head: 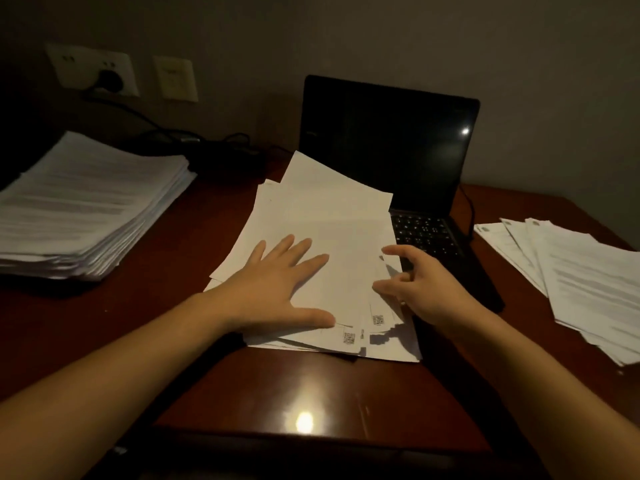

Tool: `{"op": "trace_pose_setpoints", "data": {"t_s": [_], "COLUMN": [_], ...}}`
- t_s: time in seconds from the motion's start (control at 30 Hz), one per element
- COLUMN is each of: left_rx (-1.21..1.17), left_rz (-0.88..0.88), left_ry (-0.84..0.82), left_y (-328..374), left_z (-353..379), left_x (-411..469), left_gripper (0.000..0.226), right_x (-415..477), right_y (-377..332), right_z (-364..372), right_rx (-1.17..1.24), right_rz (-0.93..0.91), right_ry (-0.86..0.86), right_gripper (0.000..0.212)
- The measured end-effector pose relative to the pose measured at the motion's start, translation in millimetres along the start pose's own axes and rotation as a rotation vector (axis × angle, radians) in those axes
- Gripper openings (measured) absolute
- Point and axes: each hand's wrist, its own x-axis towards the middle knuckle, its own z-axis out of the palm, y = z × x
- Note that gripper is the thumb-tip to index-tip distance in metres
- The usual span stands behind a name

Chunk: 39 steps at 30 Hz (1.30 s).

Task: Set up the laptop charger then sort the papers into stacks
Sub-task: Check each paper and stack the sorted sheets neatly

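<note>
Desk [294, 386]: dark red wood, glossy, set against a wall.

Laptop [388, 140]: open at rear centre, screen dark. Its keyboard is partly covered by the loose paper pile [322, 209].

Charger: the black plug [110, 79] is seated in the wall socket [86, 64] at upper left. The charger cable [138, 116] runs down from the plug to the desk surface behind the papers. A thin cable is also visible at the laptop's right edge.

Papers, three groups:
- Tall stack [86, 206], left side, edges roughly squared.
- Loose paper pile, centre, sheets skewed and overlapping.
- Fanned sheets [588, 282], right side, well apart from the centre pile.

Left hand [277, 289]: fingers straight and spread, palm pressed flat on the loose paper pile.

Right hand [426, 289]: positioned at the pile's right edge, thumb extended, fingers curled against the sheet edges. Whether a sheet is actually grasped cannot be determined.
</note>
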Motion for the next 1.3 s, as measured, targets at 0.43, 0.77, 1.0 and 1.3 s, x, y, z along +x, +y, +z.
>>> {"op": "trace_pose_setpoints", "data": {"t_s": [0.43, 0.77, 1.0, 1.3], "left_rx": [-0.153, -0.215, -0.348, -0.234], "left_rz": [0.349, 0.514, 0.174, 0.119], "left_ry": [0.447, 0.588, 0.151, -0.027], "left_y": [9, 16, 10, 20], "left_z": [7, 1, 0, -4], "left_x": [-7, -16, -22, -26], "left_gripper": [0.044, 0.051, 0.056, 0.107], "right_x": [-30, -26, -29, -37], "right_y": [14, 15, 20, 26], "right_z": [11, 28, 32, 12], "right_rx": [0.247, 0.356, 0.41, 0.352], "right_rz": [-0.018, 0.084, 0.021, -0.003], "right_ry": [0.025, -0.037, 0.027, -0.097], "right_gripper": [0.014, 0.068, 0.09, 0.096]}}
